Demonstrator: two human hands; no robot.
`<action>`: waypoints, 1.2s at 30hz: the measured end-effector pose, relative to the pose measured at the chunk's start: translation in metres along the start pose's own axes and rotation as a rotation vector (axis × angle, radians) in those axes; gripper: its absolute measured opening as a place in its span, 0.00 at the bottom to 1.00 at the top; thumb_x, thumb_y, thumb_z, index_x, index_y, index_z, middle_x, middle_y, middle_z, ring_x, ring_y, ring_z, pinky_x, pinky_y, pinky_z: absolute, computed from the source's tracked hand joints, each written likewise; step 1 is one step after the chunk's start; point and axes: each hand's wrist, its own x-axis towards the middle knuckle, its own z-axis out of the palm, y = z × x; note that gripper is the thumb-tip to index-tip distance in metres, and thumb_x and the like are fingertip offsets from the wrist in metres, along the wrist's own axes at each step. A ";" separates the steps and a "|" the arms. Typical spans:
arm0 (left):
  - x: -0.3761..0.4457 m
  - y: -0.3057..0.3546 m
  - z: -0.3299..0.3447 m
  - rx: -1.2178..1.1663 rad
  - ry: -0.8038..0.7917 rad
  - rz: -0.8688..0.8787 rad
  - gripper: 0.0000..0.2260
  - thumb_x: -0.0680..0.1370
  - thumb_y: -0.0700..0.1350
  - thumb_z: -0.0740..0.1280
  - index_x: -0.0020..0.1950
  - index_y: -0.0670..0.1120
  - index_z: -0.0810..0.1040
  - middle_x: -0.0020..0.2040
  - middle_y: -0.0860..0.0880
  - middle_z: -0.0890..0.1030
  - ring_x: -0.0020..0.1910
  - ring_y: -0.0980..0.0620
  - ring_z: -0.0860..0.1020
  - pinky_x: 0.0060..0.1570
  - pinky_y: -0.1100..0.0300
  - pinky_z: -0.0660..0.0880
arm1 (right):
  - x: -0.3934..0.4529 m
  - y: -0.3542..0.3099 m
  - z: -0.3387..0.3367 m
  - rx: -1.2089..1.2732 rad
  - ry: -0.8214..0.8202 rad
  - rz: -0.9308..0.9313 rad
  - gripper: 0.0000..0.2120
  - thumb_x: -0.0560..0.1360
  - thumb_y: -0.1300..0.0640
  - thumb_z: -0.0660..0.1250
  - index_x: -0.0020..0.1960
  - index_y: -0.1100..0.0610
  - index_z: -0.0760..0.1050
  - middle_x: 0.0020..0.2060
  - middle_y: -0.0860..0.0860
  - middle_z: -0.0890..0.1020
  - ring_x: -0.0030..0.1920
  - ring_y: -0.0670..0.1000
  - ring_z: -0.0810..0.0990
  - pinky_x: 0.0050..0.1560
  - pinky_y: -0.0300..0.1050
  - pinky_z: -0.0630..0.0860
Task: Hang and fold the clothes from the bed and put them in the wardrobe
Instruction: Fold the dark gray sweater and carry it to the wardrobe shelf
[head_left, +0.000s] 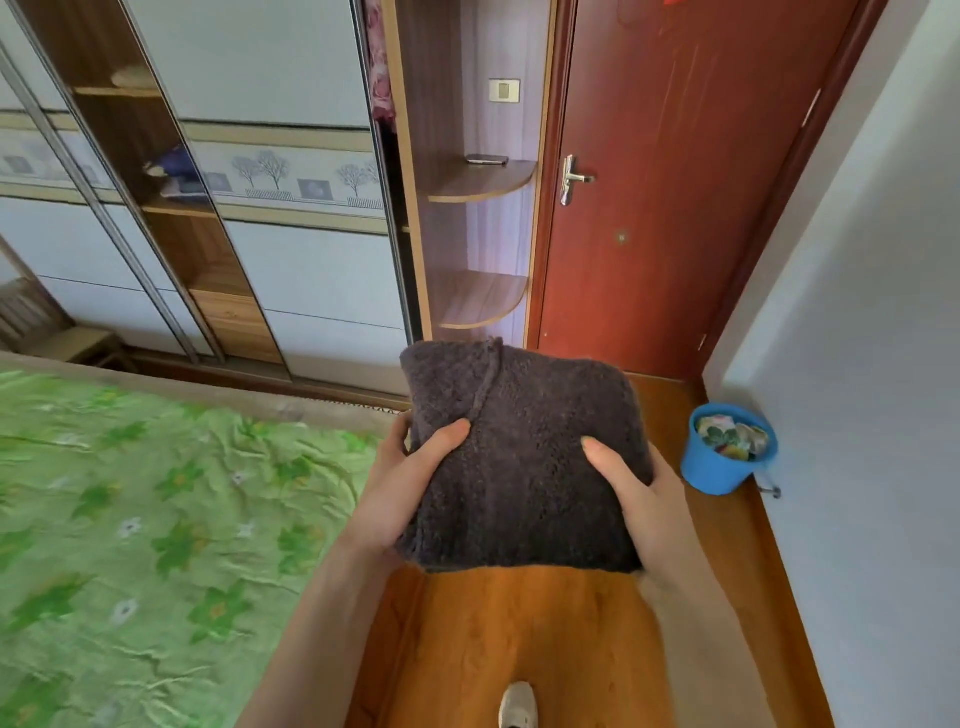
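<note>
Head view. You hold a folded sweater (524, 457), dark grey-purple, loose fuzzy knit, squared into a thick pillow-like block, out in front of you above the floor. Your left hand (405, 488) grasps its left edge: thumb flat on the top face, fingers tucked underneath. Your right hand (641, 499) grasps the right edge the same way, thumb on top, fingers hidden below the knit. A raised seam or folded ridge runs down the top face from the far edge.

Bed (156, 519) at near left: green sheet, floral print, finely creased, with a beige border along the far edge. Floor (519, 634) under the sweater: glossy orange-brown wood. One pale shoe toe (518, 705) shows at the bottom edge.

Wardrobe (291, 218) at far left: pale sliding panels in metal rails, a band of printed trees, a gap showing wood-grain shelves with blurred items. To its right, rounded quarter-circle corner shelves (483, 179) in wood laminate; a flat dark phone-like item (487, 159) lies on the upper one. Red-brown door (675, 208) with metal lever handle (571, 179) far right. Blue plastic bucket (727, 452) with colourful contents stands by the right wall.
</note>
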 end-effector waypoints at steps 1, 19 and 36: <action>0.022 0.007 0.006 0.005 0.017 0.008 0.16 0.77 0.47 0.76 0.63 0.54 0.76 0.58 0.48 0.85 0.49 0.51 0.87 0.45 0.55 0.83 | 0.026 -0.008 0.004 0.015 -0.022 -0.004 0.32 0.75 0.45 0.74 0.77 0.48 0.69 0.65 0.46 0.78 0.58 0.49 0.80 0.51 0.44 0.81; 0.304 0.068 0.058 0.039 0.161 0.016 0.37 0.67 0.58 0.83 0.71 0.53 0.73 0.65 0.47 0.81 0.60 0.45 0.84 0.64 0.41 0.80 | 0.332 -0.082 0.062 0.021 -0.251 0.117 0.45 0.61 0.35 0.77 0.76 0.43 0.70 0.65 0.46 0.80 0.63 0.55 0.81 0.63 0.61 0.81; 0.592 0.143 -0.002 -0.081 0.407 0.124 0.38 0.61 0.64 0.81 0.68 0.56 0.75 0.63 0.47 0.83 0.57 0.45 0.86 0.63 0.41 0.80 | 0.637 -0.143 0.248 -0.134 -0.473 0.089 0.36 0.69 0.34 0.74 0.74 0.39 0.67 0.66 0.46 0.76 0.62 0.53 0.78 0.63 0.57 0.79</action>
